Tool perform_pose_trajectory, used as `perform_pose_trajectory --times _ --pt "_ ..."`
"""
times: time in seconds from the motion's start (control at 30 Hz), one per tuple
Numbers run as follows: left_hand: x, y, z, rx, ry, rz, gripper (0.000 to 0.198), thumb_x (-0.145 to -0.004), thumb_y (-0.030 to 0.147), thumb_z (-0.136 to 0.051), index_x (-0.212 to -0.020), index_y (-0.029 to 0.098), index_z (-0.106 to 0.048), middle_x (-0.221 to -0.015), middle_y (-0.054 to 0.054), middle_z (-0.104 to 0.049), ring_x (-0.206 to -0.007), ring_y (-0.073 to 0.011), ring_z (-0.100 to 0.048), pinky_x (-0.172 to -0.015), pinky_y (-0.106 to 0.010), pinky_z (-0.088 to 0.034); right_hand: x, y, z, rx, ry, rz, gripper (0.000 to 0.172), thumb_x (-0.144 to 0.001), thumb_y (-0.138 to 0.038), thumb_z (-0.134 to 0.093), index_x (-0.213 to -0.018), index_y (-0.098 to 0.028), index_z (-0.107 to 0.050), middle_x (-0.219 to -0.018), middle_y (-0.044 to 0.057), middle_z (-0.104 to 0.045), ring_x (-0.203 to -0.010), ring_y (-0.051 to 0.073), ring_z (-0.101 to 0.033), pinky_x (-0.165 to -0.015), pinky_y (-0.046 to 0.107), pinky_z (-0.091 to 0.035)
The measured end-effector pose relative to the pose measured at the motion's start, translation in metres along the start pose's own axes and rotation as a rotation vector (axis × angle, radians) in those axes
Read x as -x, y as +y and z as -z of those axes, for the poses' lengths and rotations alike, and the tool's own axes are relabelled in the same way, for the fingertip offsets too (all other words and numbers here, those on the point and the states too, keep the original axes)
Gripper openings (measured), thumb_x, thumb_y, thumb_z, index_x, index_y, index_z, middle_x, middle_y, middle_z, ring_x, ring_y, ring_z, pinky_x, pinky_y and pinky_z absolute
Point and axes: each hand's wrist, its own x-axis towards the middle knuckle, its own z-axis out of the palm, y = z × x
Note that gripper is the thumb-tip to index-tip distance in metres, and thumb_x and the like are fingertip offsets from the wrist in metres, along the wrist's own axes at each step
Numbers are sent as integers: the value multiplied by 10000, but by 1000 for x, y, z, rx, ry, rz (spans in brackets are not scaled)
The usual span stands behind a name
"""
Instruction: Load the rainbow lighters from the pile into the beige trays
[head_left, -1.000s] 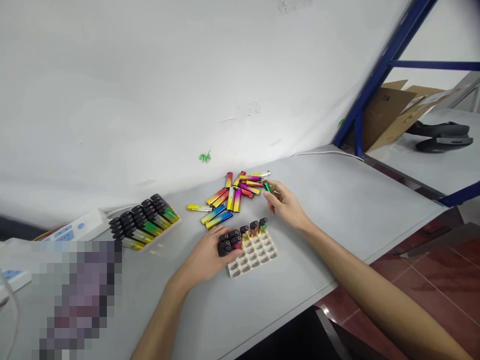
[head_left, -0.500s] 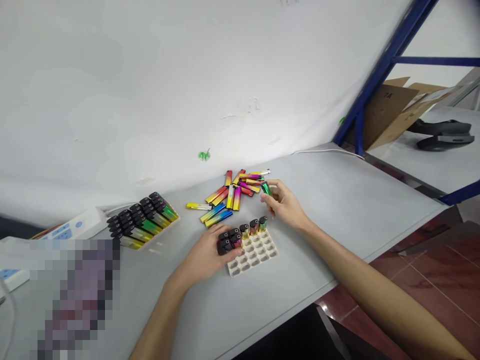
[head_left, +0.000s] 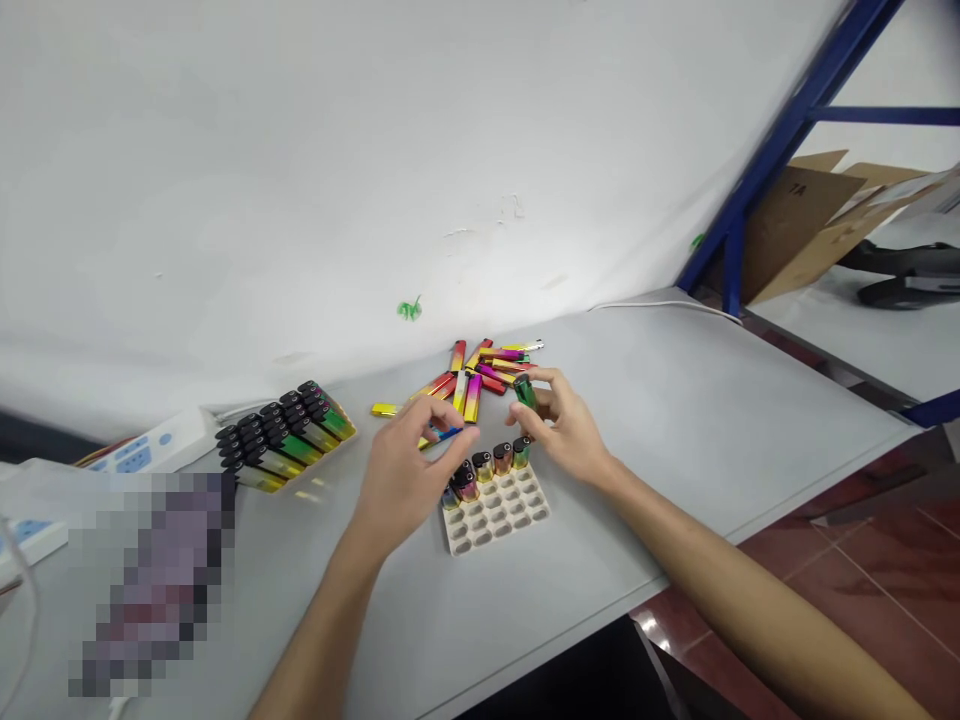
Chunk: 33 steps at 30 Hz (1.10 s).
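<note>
My right hand (head_left: 566,425) is closed around a green metallic lighter (head_left: 525,392), held tilted just behind the tray. My left hand (head_left: 409,465) has its thumb and fingertips closed at the end of a blue-and-yellow lighter (head_left: 442,436) at the pile's near edge; the hand covers part of that lighter. In front of both hands lies a cream tray with oval holes (head_left: 499,520). Several black-topped lighters (head_left: 502,458) stand upright along its back and left side, some hidden by my left hand. A loose pile of shiny coloured lighters (head_left: 472,395) lies beyond, near the wall.
A full tray of upright lighters (head_left: 289,440) stands to the left, beside a white power strip (head_left: 150,445). A blurred-out object (head_left: 165,580) lies at the front left. On the right are a blue metal frame (head_left: 780,150) and a cardboard box (head_left: 802,220).
My left hand has left the lighters standing in the tray and moved up to the blue-and-yellow lighter. My right hand has drawn the green lighter slightly nearer. The tray has shifted slightly left.
</note>
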Motion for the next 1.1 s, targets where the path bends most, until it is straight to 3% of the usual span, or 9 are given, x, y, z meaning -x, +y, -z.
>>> perform_pose_trajectory --times 0.1,0.23,0.37,0.53,0.8,1.1 --pt "-10 29 -8 3 23 -141 150 -843 281 -636 -760 223 -525 -803 32 -621 -776 -139 -572 -736 -277 -438 5 -3 -1 165 44 134 317 -924 -377 -550 -1169 -259 -387 -723 -29 -621 -627 156 -587 -609 290 -442" --pt "-17 50 -20 140 -40 -129 151 -833 204 -605 -731 215 -493 -761 31 -602 -745 -130 -569 -723 -271 -442 9 -4 -2 213 42 208 291 -917 -339 -535 -1146 -269 -370 -818 8 -634 -725 191 -630 -664 322 -470" --pt "-18 47 -33 310 -42 4 141 -813 193 -610 -758 216 -482 -780 29 -571 -722 -118 -545 -703 -260 -450 8 -1 -3 212 43 207 305 -914 -299 -511 -1165 -270 -341 -824 13 -628 -762 206 -654 -666 329 -481" --pt "-17 40 -39 494 -63 51 175 -811 179 -625 -772 217 -459 -785 39 -506 -727 -96 -514 -678 -223 -445 6 -1 -2 223 39 249 297 -906 -299 -510 -1159 -255 -360 -871 36 -643 -734 196 -650 -647 324 -476" --pt "-19 41 -43 547 -20 91 167 -793 170 -636 -769 202 -474 -783 28 -513 -715 -95 -521 -657 -215 -454 5 3 -2 323 86 316 297 -915 -298 -493 -1178 -251 -365 -811 21 -631 -627 173 -597 -567 294 -437" --pt "-20 44 -43 621 -60 124 152 -774 195 -660 -813 201 -512 -801 14 -541 -720 -100 -533 -637 -214 -474 8 7 -2 258 60 268 323 -933 -317 -488 -1205 -275 -318 -868 28 -631 -685 188 -622 -636 325 -486"
